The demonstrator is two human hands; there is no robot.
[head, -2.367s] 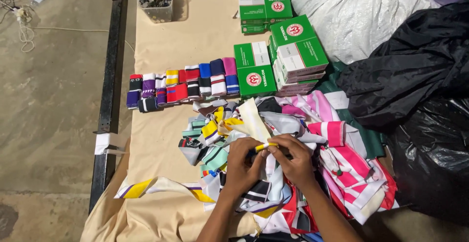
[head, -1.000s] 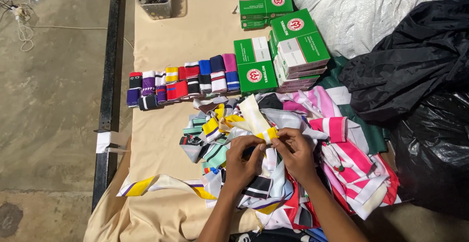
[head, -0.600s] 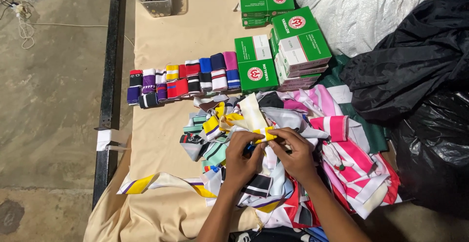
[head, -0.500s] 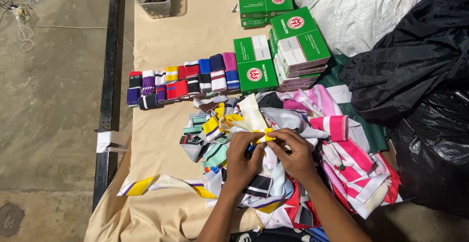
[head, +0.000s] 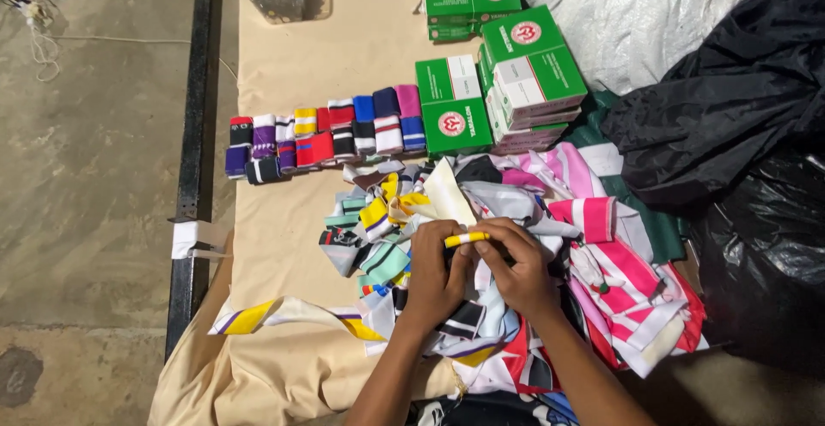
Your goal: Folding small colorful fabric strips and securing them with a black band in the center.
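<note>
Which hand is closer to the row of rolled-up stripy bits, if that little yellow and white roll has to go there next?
Probably the left hand. Both hands pinch the yellow and white roll, but the row of rolled pieces lies up and left, on its side. The right hand would have to cross over.

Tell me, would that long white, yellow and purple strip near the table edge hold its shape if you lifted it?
Probably not. The strip lies curved and twisted on the tan cloth, so it looks floppy. It seems thin, likely light, and would probably drape and slide rather than roll.
</note>
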